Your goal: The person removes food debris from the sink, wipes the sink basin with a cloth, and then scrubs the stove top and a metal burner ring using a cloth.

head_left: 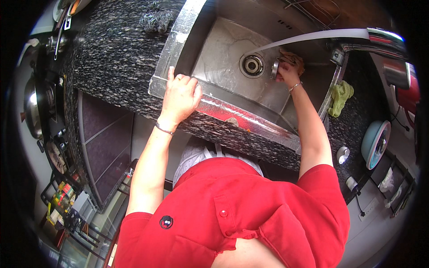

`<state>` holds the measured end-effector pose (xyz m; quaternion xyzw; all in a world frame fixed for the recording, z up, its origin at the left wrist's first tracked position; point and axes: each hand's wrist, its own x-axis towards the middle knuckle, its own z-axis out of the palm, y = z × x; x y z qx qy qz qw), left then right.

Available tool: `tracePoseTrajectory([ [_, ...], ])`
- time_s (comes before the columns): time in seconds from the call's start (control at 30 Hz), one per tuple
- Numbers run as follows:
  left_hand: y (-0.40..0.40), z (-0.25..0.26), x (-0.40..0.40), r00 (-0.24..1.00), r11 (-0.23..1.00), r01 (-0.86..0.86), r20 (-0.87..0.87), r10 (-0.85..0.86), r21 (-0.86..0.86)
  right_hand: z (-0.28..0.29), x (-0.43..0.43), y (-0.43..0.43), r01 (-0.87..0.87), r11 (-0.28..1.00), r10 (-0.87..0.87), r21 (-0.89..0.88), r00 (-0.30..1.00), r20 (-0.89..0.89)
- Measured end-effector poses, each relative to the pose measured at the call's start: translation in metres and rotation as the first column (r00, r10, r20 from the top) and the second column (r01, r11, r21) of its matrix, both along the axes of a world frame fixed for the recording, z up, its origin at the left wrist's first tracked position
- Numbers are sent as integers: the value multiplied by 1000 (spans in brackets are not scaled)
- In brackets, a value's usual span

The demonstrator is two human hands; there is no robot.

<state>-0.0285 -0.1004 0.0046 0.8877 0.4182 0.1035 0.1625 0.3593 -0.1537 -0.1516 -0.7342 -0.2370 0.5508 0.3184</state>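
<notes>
A stainless steel sink (pixel 228 43) lies before me, its rim covered with silver foil tape (pixel 248 117). My left hand (pixel 181 92) rests at the near left corner of that rim, with most fingers curled over its inner edge. Inside the sink, my right hand (pixel 287 73) holds a small round metal piece (pixel 275 68), apparently a sink strainer, tilted on its side. A brown cloth (pixel 296 61) is bunched behind that hand; whether the fingers grip it is hidden. Left of the hand is the round drain (pixel 252 65). A stream of water (pixel 311 36) runs from the chrome faucet (pixel 385 42) towards the drain.
A green cloth (pixel 341 97) lies right of the sink, with a blue basin (pixel 372 144) beyond. Crumpled clear plastic (pixel 156 20) sits on the speckled black countertop (pixel 114 57). Farther left are a lidded pan (pixel 32 105) and a stove. A wire rack (pixel 323 10) stands behind the sink.
</notes>
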Motion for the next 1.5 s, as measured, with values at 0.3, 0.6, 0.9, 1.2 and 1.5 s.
tracePoseTrajectory([
  [0.3, -2, 1, 1, 1000, 1000, -7, 10, 7, 7, -23, -24, -24, 87, 969, -15, -232, 955, 296],
  [0.6, 3, 12, 27, 998, 999, -40, 44, 41, -29, 43, -102, 39, -198, 970, 195, 139, 980, 34],
  [0.9, 42, -75, 75, 858, 686, -302, 125, 498, -662, 77, -112, 61, -348, 875, 427, 335, 882, -200],
  [1.2, 62, -63, 57, 811, 616, -345, 105, 576, -708, -37, 3, 1, -238, 950, 218, -203, 38, 975],
  [1.5, 64, -55, 61, 726, 456, -299, 110, 679, -838, 27, -9, 8, -64, 991, 85, -114, 978, 190],
])
